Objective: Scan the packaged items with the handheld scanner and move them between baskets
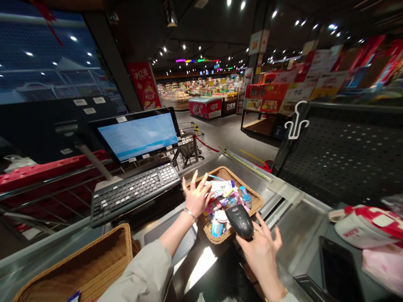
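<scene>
My right hand grips a black handheld barcode scanner. The scanner's head points over the near side of a wicker basket; its handle is mostly hidden by my hand. Inside the basket lie several small colourful packages, among them a blue one at the right. My left hand is over the basket's left edge, fingers spread and apart. I cannot tell whether its fingertips touch the packages.
A keyboard and a lit monitor stand at the left. Another wicker basket is at the near left. On the right counter lie a dark phone and a red-and-white bag. A black perforated panel rises behind them.
</scene>
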`<action>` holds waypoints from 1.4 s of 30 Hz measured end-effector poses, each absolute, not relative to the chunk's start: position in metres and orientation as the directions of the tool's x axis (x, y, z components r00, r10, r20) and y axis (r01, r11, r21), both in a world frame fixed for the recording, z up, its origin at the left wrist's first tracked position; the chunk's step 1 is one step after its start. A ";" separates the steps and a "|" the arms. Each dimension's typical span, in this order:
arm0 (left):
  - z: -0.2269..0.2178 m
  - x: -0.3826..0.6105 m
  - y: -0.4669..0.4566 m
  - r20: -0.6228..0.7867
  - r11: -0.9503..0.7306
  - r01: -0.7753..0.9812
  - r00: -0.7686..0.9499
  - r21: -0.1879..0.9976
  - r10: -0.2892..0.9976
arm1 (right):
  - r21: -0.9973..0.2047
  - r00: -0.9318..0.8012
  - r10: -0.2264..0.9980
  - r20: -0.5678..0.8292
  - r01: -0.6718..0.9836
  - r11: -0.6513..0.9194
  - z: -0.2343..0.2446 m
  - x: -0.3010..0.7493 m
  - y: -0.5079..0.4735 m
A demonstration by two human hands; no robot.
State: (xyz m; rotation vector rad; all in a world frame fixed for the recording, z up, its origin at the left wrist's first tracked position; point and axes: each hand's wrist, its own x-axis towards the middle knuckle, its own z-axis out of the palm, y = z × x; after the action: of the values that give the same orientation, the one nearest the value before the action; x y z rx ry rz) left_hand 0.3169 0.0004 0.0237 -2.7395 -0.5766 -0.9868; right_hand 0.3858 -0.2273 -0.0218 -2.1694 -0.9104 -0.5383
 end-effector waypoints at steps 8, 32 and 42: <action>0.027 0.310 -0.003 0.551 -0.864 0.504 0.722 -0.005 0.418 | -0.446 0.646 0.459 0.610 0.759 -0.475 -0.024 0.388 -0.219; 0.013 0.101 -0.010 0.539 -0.546 0.837 0.439 0.048 0.719 | -0.442 0.349 0.748 0.565 0.893 -0.083 -0.016 0.299 -0.135; -0.006 0.025 -0.028 0.478 -0.399 0.914 0.321 0.070 0.818 | -0.448 0.214 0.828 0.518 0.892 0.050 -0.025 0.261 -0.119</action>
State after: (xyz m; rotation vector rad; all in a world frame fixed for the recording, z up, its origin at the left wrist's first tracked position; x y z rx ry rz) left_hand 0.0247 -0.0283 -0.0058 -2.3718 -1.5824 -0.6637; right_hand 0.2614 -0.1192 -0.0250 -1.7681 -1.6077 -0.1131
